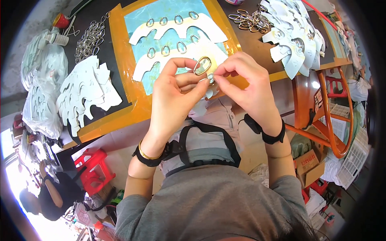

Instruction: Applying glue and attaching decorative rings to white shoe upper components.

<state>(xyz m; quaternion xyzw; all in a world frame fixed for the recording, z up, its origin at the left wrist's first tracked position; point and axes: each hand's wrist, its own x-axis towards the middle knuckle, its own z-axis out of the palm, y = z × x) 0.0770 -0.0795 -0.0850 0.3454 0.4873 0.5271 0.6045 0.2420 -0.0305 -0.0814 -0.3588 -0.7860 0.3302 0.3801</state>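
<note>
My left hand (173, 90) is raised over the near edge of the table, with an oval metal ring (202, 65) held upright between its fingers. Just below the ring is a small pale tab (211, 77), and my right hand (244, 77) pinches at it with thumb and forefinger. Whether the tab runs through the ring cannot be made out. Behind my hands, a white scalloped piece (146, 67) lies on a blue sheet (132, 19), partly covered by my hands. Beyond it is another white scalloped piece (205, 28). Several oval rings (179, 19) rest along both pieces.
Loose metal rings are heaped at the left (89, 41) and right (252, 21). White cut pieces are stacked at the left (86, 90) and right (295, 36). Plastic bags (44, 76) hang off the left side. A red stool (94, 170) and another person (60, 190) are at the lower left.
</note>
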